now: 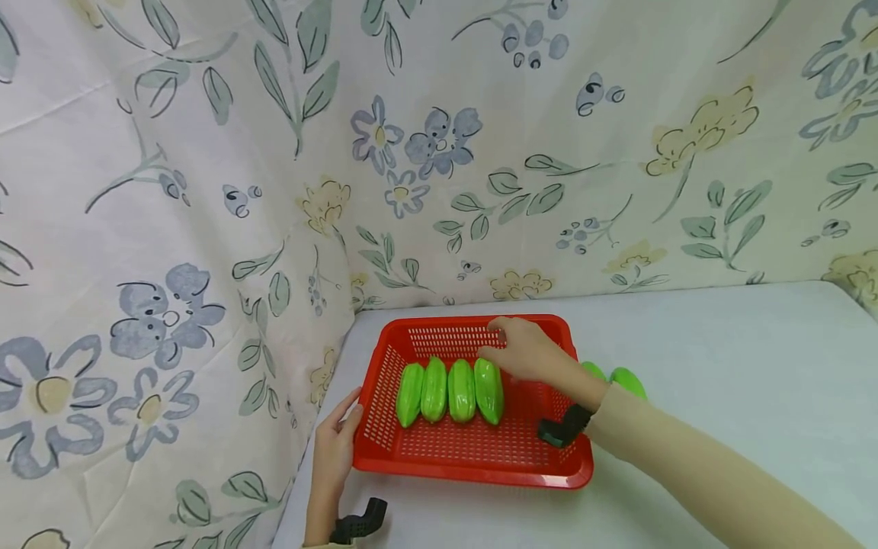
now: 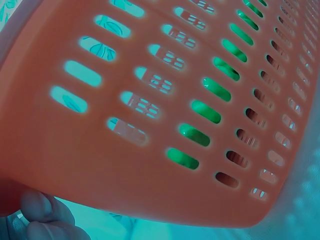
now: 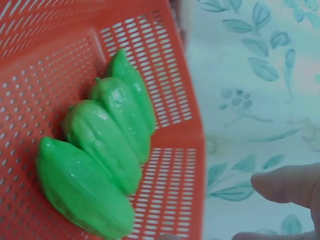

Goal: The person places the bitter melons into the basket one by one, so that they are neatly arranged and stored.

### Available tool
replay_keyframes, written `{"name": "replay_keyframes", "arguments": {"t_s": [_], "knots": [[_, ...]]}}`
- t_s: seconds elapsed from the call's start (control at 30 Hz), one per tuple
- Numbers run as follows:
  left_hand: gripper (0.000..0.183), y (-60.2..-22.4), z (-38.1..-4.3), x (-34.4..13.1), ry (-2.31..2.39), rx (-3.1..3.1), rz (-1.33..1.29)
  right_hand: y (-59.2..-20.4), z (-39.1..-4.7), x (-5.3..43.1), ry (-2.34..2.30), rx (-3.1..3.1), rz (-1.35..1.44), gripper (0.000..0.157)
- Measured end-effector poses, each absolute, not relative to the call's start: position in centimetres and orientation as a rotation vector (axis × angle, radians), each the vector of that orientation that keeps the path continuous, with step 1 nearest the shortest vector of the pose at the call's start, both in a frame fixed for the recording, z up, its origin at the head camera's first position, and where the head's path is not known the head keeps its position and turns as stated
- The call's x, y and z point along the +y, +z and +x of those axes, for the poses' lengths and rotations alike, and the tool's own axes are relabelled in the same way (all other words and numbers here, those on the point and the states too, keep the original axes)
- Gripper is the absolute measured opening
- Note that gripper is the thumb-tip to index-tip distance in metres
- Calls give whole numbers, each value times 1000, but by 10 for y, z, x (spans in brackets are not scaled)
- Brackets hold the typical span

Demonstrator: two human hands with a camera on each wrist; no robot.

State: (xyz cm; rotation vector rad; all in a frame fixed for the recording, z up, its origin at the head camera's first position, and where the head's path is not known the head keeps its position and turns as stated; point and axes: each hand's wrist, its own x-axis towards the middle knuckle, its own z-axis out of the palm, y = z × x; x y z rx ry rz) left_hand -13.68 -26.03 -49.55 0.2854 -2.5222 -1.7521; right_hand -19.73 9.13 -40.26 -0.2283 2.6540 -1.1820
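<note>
A red plastic basket (image 1: 473, 454) with perforated walls holds several glossy green, ridged, melon-like fruits (image 1: 462, 390), lined up side by side towards its left. My left hand (image 1: 332, 446) grips the basket's left rim; in the left wrist view, its fingertips (image 2: 47, 215) show at the basket's edge. Over the back right part of the basket is my right hand (image 1: 524, 351), thumb and fingers spread apart with nothing between them. It is nearest to the rightmost fruit (image 1: 489, 390). In the right wrist view, a finger (image 3: 285, 184) appears beyond the basket rim.
Outside the basket, on the white table (image 1: 720, 396), more green fruits (image 1: 627, 380) lie beside its right wall, partly hidden by the right forearm. A floral cloth (image 1: 439, 229) hangs behind the table and along its left side. Black wrist cameras (image 1: 565, 427) are strapped to both wrists.
</note>
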Motion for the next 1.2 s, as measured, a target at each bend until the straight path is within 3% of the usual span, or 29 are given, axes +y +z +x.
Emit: {"name": "replay_keyframes", "arguments": {"t_s": [0.67,1.2], "knots": [[45,-491,-135,-258,-1755,-2516,273,-374,-176,127,-1347,2686,-285,58],[44,-496,-136,-259,-1775,-2508,292,-375,-145,213,-1387,2719,-165,59]]}}
